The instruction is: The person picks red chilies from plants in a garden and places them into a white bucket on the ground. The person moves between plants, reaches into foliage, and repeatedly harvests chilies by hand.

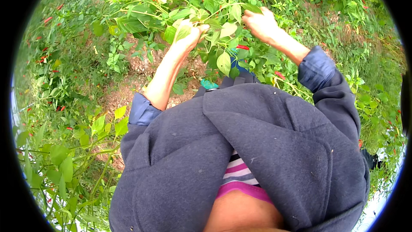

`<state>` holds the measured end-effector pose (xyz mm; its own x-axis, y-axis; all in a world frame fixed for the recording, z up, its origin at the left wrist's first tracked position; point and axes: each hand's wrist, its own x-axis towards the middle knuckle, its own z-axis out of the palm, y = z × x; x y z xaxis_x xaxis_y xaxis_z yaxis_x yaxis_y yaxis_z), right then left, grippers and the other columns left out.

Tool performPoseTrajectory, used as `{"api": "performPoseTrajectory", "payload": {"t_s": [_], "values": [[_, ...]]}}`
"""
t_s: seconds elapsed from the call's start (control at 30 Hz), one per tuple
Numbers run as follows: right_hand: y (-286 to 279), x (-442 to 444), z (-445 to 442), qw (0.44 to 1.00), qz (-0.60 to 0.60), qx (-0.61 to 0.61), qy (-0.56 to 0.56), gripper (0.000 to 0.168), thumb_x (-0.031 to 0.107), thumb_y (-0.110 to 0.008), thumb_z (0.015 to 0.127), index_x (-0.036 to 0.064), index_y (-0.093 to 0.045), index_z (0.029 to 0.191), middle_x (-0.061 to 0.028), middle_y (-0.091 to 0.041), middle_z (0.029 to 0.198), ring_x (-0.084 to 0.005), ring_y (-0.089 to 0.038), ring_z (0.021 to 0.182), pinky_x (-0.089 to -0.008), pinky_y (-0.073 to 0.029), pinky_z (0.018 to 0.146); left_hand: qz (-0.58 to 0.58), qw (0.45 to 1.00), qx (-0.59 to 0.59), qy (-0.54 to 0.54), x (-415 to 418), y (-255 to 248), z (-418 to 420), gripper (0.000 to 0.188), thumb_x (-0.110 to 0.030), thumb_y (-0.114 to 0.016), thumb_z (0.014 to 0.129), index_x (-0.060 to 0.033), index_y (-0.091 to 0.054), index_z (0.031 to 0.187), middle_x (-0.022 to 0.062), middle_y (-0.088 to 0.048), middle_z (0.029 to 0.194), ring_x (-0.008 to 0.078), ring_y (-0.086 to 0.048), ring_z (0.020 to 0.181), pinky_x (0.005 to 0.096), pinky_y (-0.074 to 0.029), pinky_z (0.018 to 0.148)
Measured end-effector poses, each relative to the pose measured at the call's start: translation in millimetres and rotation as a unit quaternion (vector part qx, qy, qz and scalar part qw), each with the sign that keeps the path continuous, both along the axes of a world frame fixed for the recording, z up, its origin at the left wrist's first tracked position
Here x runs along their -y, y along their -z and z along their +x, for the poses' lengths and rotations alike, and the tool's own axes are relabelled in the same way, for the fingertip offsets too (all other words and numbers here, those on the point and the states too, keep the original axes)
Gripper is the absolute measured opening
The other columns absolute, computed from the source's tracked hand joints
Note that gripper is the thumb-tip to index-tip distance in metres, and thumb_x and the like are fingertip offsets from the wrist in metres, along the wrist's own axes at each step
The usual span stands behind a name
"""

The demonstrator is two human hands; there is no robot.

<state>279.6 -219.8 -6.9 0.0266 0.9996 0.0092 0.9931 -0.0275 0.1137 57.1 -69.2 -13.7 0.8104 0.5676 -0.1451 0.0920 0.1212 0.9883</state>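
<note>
Before me spreads a chili pepper plant (228, 29) with broad green leaves. My left hand (189, 35) is closed around one of its leafy branches, and a leaf covers part of the fingers. To the right, my right hand (262, 24) is curled among the leaves at the plant's upper side. A green leaf (252, 8) lies across its fingertips, so what they pinch is hidden. Below and between the hands hangs a red chili pepper (242, 47). Another red chili (279, 75) shows lower right, under my right forearm.
More chili plants with red fruit (48, 19) grow on both sides. Bare brown soil (141, 66) shows at the left of my legs. A turquoise shoe (209, 84) peeks out past my dark coat (180, 154). Tall leafy stems (106, 151) rise close by at lower left.
</note>
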Motion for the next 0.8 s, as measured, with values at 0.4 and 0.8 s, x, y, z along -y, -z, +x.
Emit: {"api": "performPoseTrajectory", "payload": {"t_s": [0.4,0.8], "values": [[-6,5,-36,0.879,-0.145,-0.410,0.194,0.042,0.037,-0.062,0.078,0.006,-0.063,0.107,-0.0201,-0.065,0.089,-0.0312,-0.063,0.085,-0.0401,-0.047,0.078,0.141,0.984,-0.109,-0.003,-3,-35,-1,0.014,-0.012,-0.067,0.080,-0.0068,-0.055,0.085,-0.0004,-0.057,0.062,0.0107,-0.049,0.050,0.0261,-0.039,0.049],[50,17,0,0.808,-0.224,-0.511,0.186,0.033,0.030,-0.062,0.082,0.004,-0.065,0.102,-0.0094,-0.066,0.079,-0.0164,-0.059,0.073,-0.0309,-0.046,0.070,0.094,0.984,-0.151,-0.020,3,-19,-10,0.020,-0.011,-0.062,0.081,-0.0087,-0.061,0.101,0.0040,-0.058,0.059,0.0118,-0.054,0.050,0.0276,-0.043,0.053]]}}
